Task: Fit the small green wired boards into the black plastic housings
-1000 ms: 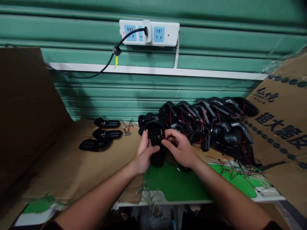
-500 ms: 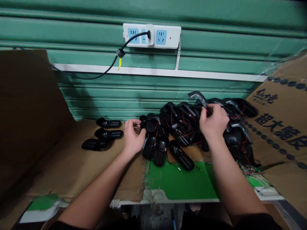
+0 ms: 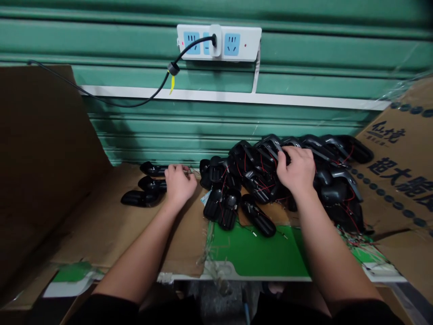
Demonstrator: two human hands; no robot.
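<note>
My right hand point(image 3: 297, 169) rests on top of a heap of black plastic housings with red wires point(image 3: 324, 180), its fingers curled round one housing point(image 3: 270, 146) at the heap's left top. My left hand point(image 3: 179, 183) lies on the brown cardboard with curled fingers, over the small wired circuit boards point(image 3: 189, 169) beside three black shells point(image 3: 144, 187). Whether the left fingers grip anything is hidden. More black housings point(image 3: 225, 207) lie between my hands at the edge of the green mat point(image 3: 257, 255).
A white power strip point(image 3: 219, 41) with a black cable plugged in hangs on the green shutter wall. Cardboard walls stand at the left point(image 3: 43, 153) and right point(image 3: 402, 171). Loose red wires point(image 3: 358, 243) lie on the mat's right side.
Both hands let go of the housing held a second ago; it lies on the mat edge. The right hand reached into the heap, the left moved left to the small boards.
</note>
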